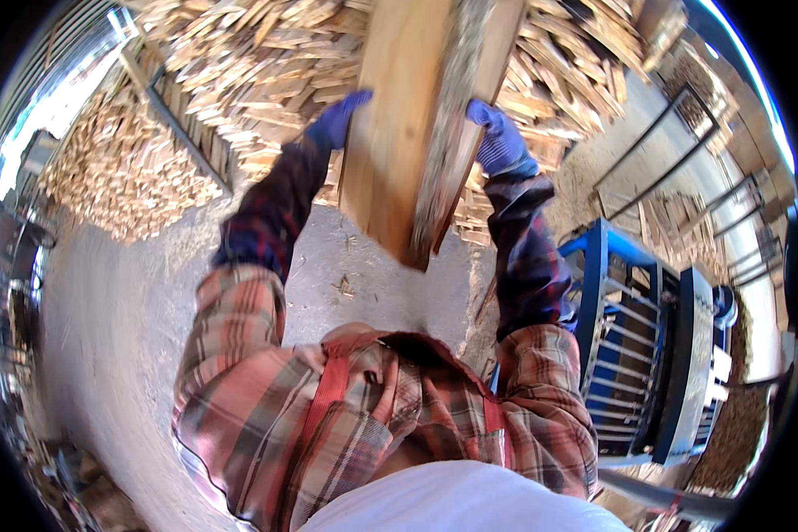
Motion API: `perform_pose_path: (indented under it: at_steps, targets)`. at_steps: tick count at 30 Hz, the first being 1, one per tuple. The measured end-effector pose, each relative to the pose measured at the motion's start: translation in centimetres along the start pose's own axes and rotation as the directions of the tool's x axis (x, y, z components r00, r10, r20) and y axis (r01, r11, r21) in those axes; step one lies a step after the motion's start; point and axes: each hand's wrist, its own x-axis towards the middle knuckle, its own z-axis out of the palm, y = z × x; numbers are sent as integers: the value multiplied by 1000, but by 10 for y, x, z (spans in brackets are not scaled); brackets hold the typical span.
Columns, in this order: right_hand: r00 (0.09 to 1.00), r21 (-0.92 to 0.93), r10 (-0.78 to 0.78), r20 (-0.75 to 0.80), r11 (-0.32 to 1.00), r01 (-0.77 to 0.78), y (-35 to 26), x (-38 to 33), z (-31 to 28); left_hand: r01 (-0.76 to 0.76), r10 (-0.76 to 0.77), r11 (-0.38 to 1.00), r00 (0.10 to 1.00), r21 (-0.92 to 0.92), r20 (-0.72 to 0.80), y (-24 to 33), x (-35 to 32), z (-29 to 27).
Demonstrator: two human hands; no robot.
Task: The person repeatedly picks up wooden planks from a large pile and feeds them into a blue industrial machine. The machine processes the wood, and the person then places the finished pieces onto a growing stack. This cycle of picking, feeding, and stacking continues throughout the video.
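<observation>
One left hand [333, 123], one right hand [503, 146], rough-edged wood [392, 133] held between

The lumber [397, 133] is running out past the top edge, its far end being cut off; whether it is forming one slab or several is hard to say from here. It is hiding parts of the left hand [335, 122] and right hand [503, 146], and also the woodpile [266, 89] behind. A white cloth [470, 501] is leaving at the lower edge. Dark clutter [80, 483] is blurring beyond naming.
</observation>
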Motion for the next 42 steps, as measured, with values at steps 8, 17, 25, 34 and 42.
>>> perform_pose_path:
  at_steps: [8,17,25,34,42]
  targets:
    - [881,-134,21,-473,986,-96,92,-205,-66,617,-616,723,779,-311,114,-52,-210,158]
    - [687,61,27,-726,998,26,64,-467,-192,860,-681,449,505,-242,531,-82,-219,386]
    - [-5,-436,-453,-892,855,280,-96,-618,-336,726,-413,674,524,-137,744,-9,-34,651]
    - [-146,-496,-505,-851,680,540,-374,-659,-443,280,-79,957,510,-78,857,107,223,936]
    - [-454,-624,-803,-386,590,-513,-479,-688,-493,-345,320,917,332,-201,888,234,338,1190]
